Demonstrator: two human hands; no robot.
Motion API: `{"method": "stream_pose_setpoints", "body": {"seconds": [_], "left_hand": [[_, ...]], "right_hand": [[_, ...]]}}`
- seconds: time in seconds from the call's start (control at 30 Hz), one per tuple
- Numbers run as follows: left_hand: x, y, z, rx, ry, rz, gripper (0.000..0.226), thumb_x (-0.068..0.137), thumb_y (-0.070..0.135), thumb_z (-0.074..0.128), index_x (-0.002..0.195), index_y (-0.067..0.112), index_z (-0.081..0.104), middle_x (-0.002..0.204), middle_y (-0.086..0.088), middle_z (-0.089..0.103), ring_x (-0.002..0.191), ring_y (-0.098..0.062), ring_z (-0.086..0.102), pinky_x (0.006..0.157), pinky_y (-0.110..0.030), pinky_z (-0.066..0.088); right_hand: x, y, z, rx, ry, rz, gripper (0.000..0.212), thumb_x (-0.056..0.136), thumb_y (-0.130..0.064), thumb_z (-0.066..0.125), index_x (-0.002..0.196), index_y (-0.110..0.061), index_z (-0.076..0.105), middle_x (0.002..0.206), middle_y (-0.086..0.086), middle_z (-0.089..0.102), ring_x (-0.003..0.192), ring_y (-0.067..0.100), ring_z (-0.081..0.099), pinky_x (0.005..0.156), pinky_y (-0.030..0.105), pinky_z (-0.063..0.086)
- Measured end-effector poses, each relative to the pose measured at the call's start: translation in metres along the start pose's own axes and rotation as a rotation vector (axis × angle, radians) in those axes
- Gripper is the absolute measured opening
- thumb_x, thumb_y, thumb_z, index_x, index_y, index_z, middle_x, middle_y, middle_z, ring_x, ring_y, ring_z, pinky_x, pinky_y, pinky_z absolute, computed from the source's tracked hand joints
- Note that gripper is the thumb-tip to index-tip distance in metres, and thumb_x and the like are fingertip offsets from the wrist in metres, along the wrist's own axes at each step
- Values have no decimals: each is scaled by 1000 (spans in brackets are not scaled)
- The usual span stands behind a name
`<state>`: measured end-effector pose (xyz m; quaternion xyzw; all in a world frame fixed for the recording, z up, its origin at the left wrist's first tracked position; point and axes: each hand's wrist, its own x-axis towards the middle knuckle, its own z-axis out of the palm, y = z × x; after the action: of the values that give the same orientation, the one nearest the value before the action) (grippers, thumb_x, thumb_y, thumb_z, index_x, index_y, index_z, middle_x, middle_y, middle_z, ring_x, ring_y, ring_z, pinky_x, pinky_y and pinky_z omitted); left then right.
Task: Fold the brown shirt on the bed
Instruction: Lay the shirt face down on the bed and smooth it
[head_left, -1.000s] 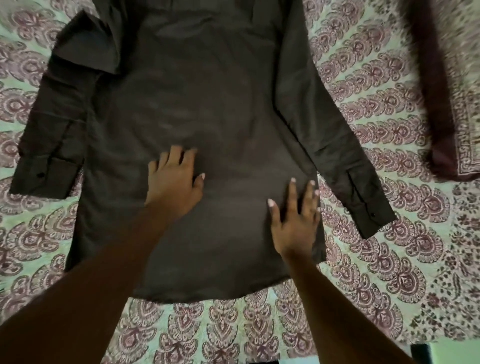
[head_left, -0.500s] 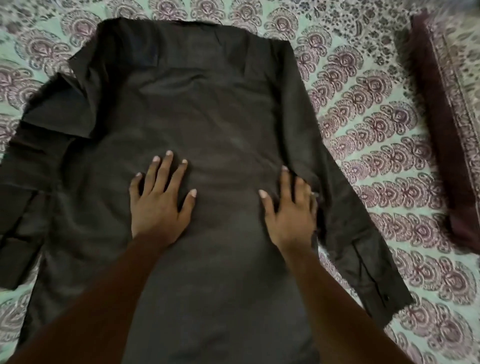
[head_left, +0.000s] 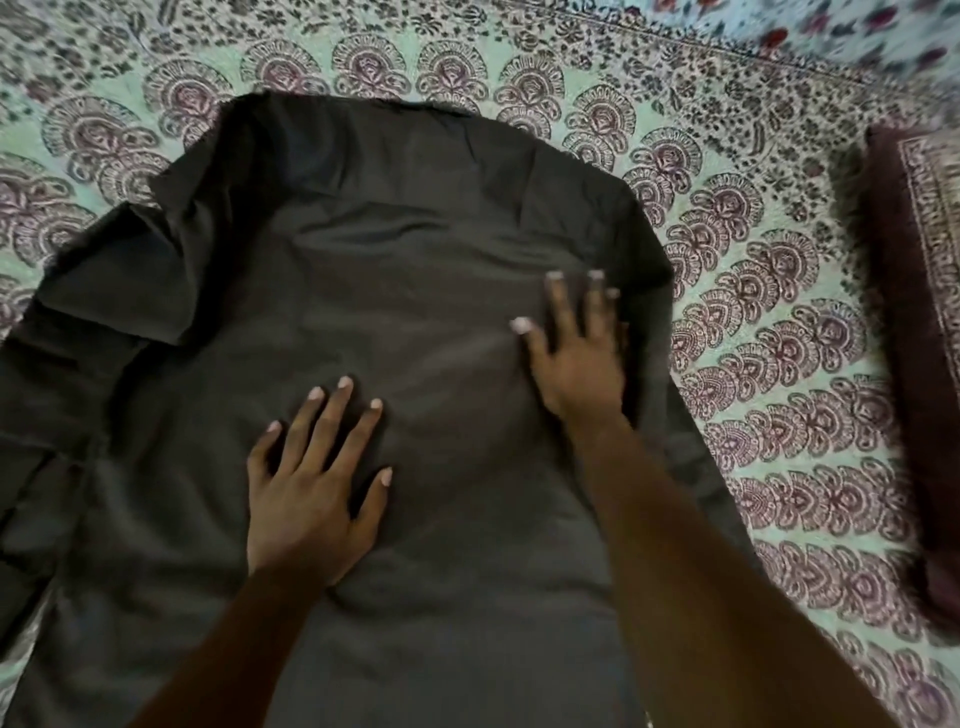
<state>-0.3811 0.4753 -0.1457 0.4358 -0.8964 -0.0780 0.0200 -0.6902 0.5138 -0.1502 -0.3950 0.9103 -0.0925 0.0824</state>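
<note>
On the bed (head_left: 779, 218), both hands, left hand (head_left: 311, 499) and right hand (head_left: 582, 358), press the brown shirt (head_left: 415, 270), fingers spread flat

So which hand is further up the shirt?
The right hand. It lies flat near the brown shirt's right edge, closer to the collar, while the left hand rests lower, around the middle of the back.
</note>
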Motion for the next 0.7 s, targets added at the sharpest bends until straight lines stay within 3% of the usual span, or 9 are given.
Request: {"method": "stream_pose_setpoints", "body": {"seconds": [0.07, 0.13, 0.2, 0.27, 0.3, 0.4, 0.47, 0.53, 0.7], "left_hand": [[0, -1, 1, -1, -4, -1, 69, 94, 55, 43, 158, 32, 37, 172, 2, 18, 157, -22, 22, 120, -53, 23], [1, -1, 1, -6, -1, 1, 69, 93, 55, 44, 158, 32, 38, 172, 2, 18, 157, -23, 23, 120, -53, 23], [2, -1, 1, -11, -1, 6, 69, 93, 55, 45, 158, 32, 38, 172, 2, 19, 157, -23, 23, 119, -53, 23], [2, -1, 2, -11, -7, 5, 69, 93, 55, 47, 158, 33, 38, 172, 3, 18, 157, -22, 23, 119, -53, 24], [2, -2, 2, -10, -9, 4, 70, 92, 55, 47, 158, 33, 37, 172, 3, 18, 157, -22, 22, 119, -53, 24], [1, -2, 2, -7, 1, 2, 70, 93, 54, 47, 158, 33, 37, 172, 3, 17, 157, -22, 22, 119, -54, 25], [0, -2, 3, -9, 12, 5, 69, 93, 54, 47, 158, 33, 36, 172, 3, 18, 157, -22, 23, 118, -54, 26], [0, -2, 4, -7, 16, 5, 69, 93, 53, 48, 158, 33, 36, 172, 3, 18, 157, -21, 23, 118, -53, 26], [0, -1, 0, -9, -2, -4, 69, 94, 55, 46, 159, 35, 34, 172, 4, 17, 158, -21, 22, 119, -53, 26]], "right_hand": [[16, 9, -13, 41, -1, 224, 80, 101, -70, 33, 166, -25, 21, 174, 16, 5, 161, 36, 5, 129, 56, 11], [22, -6, -20, 16, 83, 222, 81, 104, -64, 35, 163, -9, 28, 171, 25, 10, 159, 42, 10, 128, 57, 14], [12, -29, -19, -30, 118, -100, 77, 105, -59, 37, 161, -7, 32, 171, 22, 13, 159, 41, 12, 128, 54, 16], [-4, -39, -8, -101, -24, -453, 74, 103, -64, 37, 164, -25, 26, 175, 9, 8, 161, 30, 9, 128, 54, 17], [-10, -36, -4, -135, -84, -482, 73, 101, -70, 35, 164, -37, 22, 176, 2, 5, 162, 26, 7, 128, 57, 16], [12, -14, -2, -80, -69, -145, 75, 96, -79, 31, 162, -49, 15, 175, -4, -1, 162, 25, 0, 127, 60, 7], [36, -10, -11, -13, -59, 86, 77, 99, -75, 32, 165, -38, 17, 175, 6, -1, 161, 33, -1, 127, 61, 8], [47, -19, -20, -47, -16, 122, 80, 101, -70, 32, 165, -24, 22, 174, 17, 0, 160, 40, -1, 126, 62, 11], [-42, -47, -10, -43, -107, -392, 77, 101, -69, 32, 166, -29, 18, 175, 6, -3, 162, 31, 0, 127, 54, 15]]}}
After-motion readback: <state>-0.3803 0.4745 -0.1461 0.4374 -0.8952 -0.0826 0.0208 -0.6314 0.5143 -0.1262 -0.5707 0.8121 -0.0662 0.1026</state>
